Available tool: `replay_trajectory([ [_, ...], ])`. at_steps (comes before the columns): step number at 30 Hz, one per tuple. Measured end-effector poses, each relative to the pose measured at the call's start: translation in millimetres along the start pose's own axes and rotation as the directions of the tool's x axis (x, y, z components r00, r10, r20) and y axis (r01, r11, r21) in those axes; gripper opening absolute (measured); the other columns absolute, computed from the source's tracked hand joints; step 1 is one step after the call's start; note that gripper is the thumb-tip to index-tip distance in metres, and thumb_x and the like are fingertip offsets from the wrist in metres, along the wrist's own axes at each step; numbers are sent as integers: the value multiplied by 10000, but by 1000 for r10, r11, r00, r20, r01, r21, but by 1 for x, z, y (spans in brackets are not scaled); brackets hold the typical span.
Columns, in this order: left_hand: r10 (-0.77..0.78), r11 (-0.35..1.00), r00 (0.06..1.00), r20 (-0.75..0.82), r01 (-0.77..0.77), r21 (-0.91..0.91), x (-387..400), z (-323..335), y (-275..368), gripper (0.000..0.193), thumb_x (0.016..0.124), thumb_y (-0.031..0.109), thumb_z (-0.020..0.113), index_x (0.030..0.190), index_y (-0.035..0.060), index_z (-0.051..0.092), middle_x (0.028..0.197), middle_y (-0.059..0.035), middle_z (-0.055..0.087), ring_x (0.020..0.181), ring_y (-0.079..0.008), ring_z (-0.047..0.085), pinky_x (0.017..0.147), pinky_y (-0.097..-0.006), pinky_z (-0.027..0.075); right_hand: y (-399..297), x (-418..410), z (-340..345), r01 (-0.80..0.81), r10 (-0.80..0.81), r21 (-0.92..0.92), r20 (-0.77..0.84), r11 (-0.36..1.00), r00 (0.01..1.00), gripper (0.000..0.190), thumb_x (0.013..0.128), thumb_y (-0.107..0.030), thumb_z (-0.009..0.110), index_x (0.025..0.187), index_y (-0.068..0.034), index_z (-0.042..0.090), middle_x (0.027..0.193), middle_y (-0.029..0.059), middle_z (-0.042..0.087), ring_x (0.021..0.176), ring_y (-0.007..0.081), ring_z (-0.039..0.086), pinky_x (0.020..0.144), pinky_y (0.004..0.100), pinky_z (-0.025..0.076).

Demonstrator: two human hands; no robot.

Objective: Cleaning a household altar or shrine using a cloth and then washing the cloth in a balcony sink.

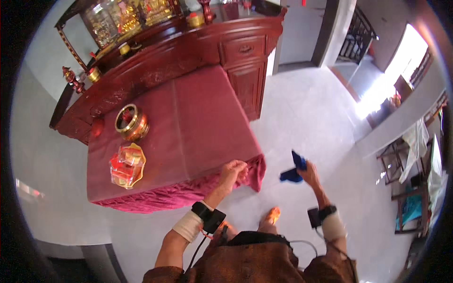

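Note:
My right hand (308,174) grips a dark blue cloth (294,170), which hangs out over the floor to the right of the table. My left hand (234,171) is by the near right corner of the table covered in a dark red cloth (208,116). Its fingers are curled in, and I see nothing held in them; whether they touch the tablecloth is not plain. On the left part of the table stand a brass incense pot (132,123) and a gold-rimmed dish (143,166) of red and clear wrapped packets (124,169).
A carved red wooden altar cabinet (244,47) stands behind the table, bearing gilded statues (127,17), small brass cups (195,20) and a dark red candlestick (73,79). Wooden furniture (407,208) lines the right side. Pale floor (300,106) surrounds the table.

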State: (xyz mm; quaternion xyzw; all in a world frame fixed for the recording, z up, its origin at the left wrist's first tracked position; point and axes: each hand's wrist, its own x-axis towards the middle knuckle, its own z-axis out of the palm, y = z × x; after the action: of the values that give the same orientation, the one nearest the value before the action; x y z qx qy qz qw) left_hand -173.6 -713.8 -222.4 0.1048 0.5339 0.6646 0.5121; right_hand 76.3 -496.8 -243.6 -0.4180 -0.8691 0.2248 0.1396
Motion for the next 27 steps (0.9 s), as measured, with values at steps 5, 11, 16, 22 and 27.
replay_trajectory([
  [5,-54,993,990,131,40,110,30,96,-16,173,853,253,574,857,82,600,770,-22,617,668,-100,590,557,-240,484,34,-39,-88,-194,165,407,106,892,981,346,690,-164,692,982,-3,602,789,112,639,737,155,577,700,333,471],
  [11,-121,977,956,268,67,203,62,199,-25,172,851,247,566,837,79,598,738,-8,597,668,-101,587,582,-244,485,88,-45,-161,-348,342,528,113,774,933,360,698,-216,709,983,-13,622,809,44,638,745,145,578,698,312,469],
  [16,-157,976,973,168,127,175,83,232,-4,96,849,158,558,812,70,572,703,-32,574,607,-135,557,529,-255,458,136,-22,-177,-435,462,702,170,563,871,341,753,-285,689,970,-30,625,803,28,635,713,114,580,660,269,472],
  [22,-189,975,967,168,165,147,135,230,13,88,855,165,568,847,78,567,726,-33,593,636,-153,580,566,-290,485,145,0,-220,-505,575,667,138,548,807,453,726,-407,690,926,-3,644,790,85,647,704,158,613,643,293,497],
  [27,-248,951,929,275,179,252,218,300,21,101,859,180,561,859,80,564,736,-33,596,649,-153,585,579,-292,490,170,7,-253,-438,654,808,88,394,751,496,730,-426,687,927,26,635,829,98,648,759,175,615,713,299,490],
])
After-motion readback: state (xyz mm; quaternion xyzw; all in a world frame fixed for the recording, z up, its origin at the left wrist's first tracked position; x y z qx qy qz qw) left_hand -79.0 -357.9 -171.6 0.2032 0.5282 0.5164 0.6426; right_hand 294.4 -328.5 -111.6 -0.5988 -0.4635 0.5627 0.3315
